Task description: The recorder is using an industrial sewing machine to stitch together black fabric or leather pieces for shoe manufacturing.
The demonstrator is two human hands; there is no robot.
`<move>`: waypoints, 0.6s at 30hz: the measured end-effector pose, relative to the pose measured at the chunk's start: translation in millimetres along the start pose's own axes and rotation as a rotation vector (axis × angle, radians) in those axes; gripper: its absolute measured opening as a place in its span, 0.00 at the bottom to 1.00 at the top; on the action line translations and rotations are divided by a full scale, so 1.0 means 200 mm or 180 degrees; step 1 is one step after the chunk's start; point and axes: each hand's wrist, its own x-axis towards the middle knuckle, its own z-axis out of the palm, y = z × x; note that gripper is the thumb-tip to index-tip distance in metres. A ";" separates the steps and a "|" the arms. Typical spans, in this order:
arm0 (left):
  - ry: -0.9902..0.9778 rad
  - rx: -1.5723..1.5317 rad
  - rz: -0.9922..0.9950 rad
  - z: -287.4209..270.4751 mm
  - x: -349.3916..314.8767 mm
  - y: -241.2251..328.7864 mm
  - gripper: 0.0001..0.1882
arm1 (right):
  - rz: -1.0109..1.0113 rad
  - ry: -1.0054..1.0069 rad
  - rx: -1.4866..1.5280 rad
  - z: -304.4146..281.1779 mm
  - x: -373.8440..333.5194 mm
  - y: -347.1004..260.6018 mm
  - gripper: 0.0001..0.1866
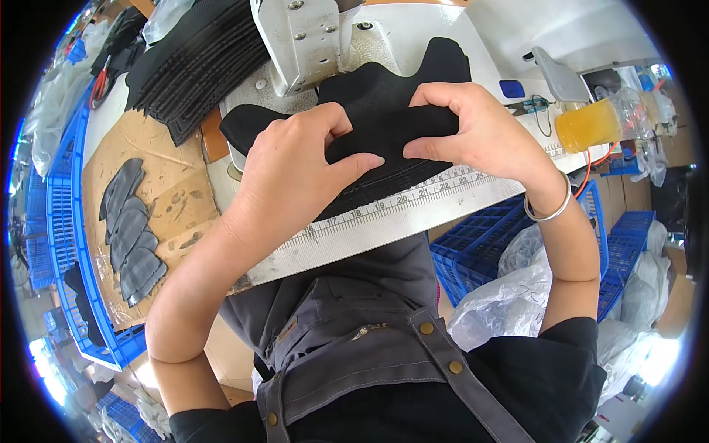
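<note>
A black, curved-edged fabric piece (384, 96) lies on the white machine bed, with its near edge folded up into a thick roll. My left hand (299, 159) pinches the left part of this fold, thumb on the near side and fingers behind it. On the right end of the fold, my right hand (469, 129) holds it between thumb and fingers. Just beyond the fabric stands the white metal head of a sewing machine (299, 44); its needle area is hidden. A ruler strip (399, 210) runs along the bed's near edge.
At the far left is a stack of black fabric pieces (196, 70). Small dark pieces (133, 229) lie on cardboard (181, 184). To the right are snips (528, 105) and a bottle of yellow liquid (591, 125). Blue crates (480, 240) and plastic bags (502, 310) sit below.
</note>
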 end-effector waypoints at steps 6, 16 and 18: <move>0.0260 0.0344 0.0233 0.02 -0.01 -0.01 0.21 | -0.0247 0.0133 -0.0524 0.01 0.02 -0.03 0.16; -0.0532 0.0191 -0.0240 -0.17 -0.01 -0.05 0.18 | 0.0500 -0.0251 -0.0746 -0.02 0.05 -0.09 0.23; -0.0537 0.0214 0.0021 -0.17 -0.01 -0.07 0.16 | 0.0487 -0.0278 -0.0924 -0.03 0.05 -0.11 0.29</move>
